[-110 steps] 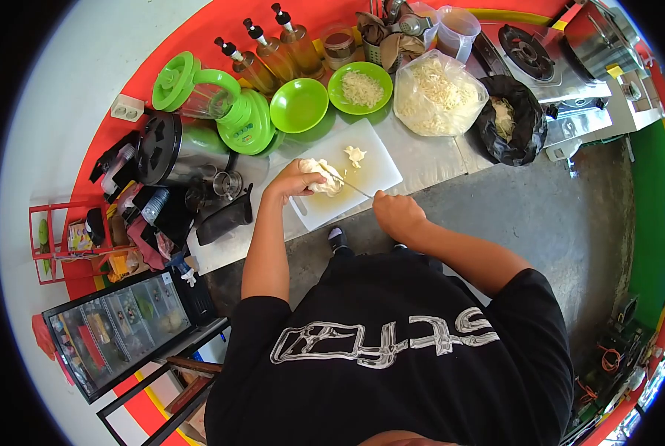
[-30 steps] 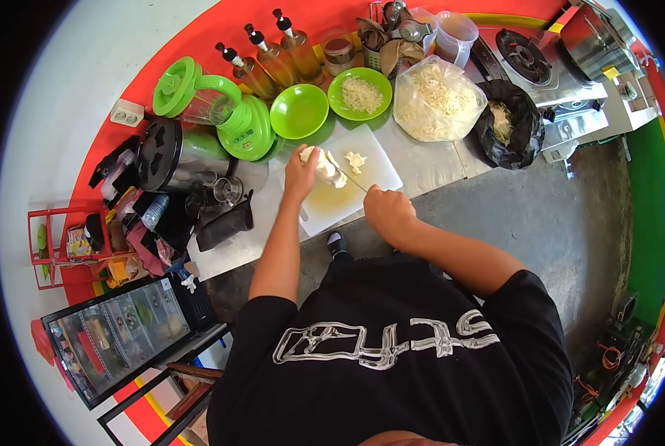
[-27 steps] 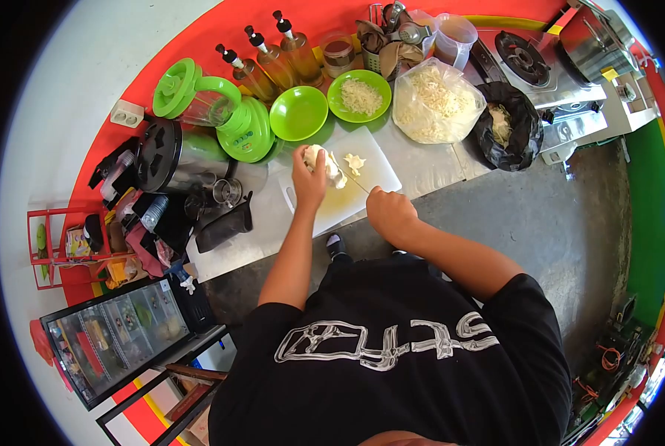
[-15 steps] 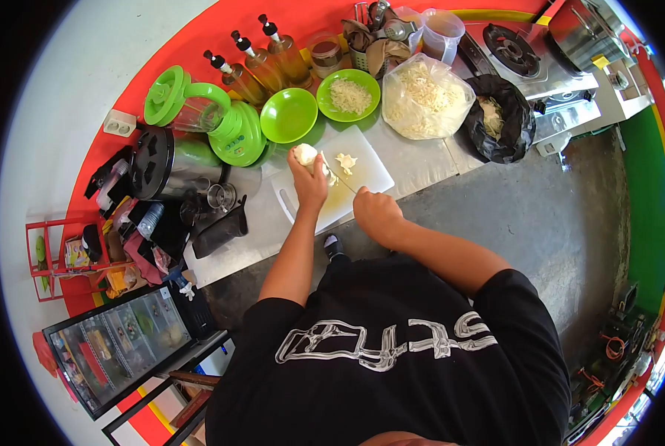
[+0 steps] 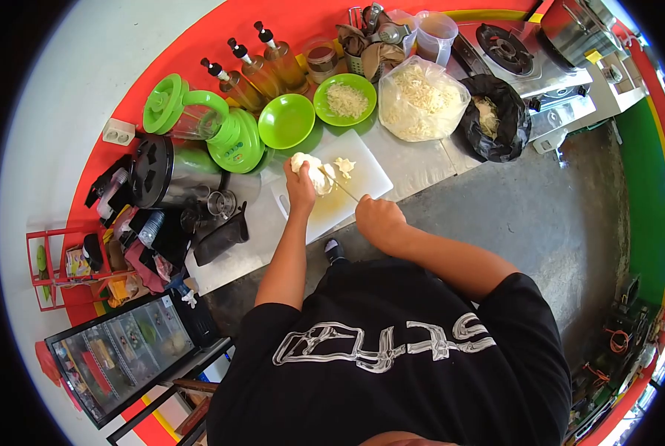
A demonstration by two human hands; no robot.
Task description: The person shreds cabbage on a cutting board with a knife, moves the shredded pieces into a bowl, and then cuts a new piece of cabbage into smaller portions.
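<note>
My left hand is wrapped round a pale, lumpy vegetable, holding it over the upper left part of the white cutting board. Its exact kind does not show clearly. In my right hand is a knife, gripped by the handle. The thin blade points up and left, its tip end at the vegetable's right side. A small cream-coloured trimmed piece lies on the board just right of the blade. Yellowish wet marks show on the board's surface.
Beyond the board stand a green bowl, a green plate of pale shreds, a clear bag of pale strips and a black bag. A green blender and pump bottles are at the back left; a stove is right.
The vegetable now shows more of its lower right side, opened out toward the blade. My left hand has tilted slightly, and the knife has shifted a little. The view has moved slightly.
</note>
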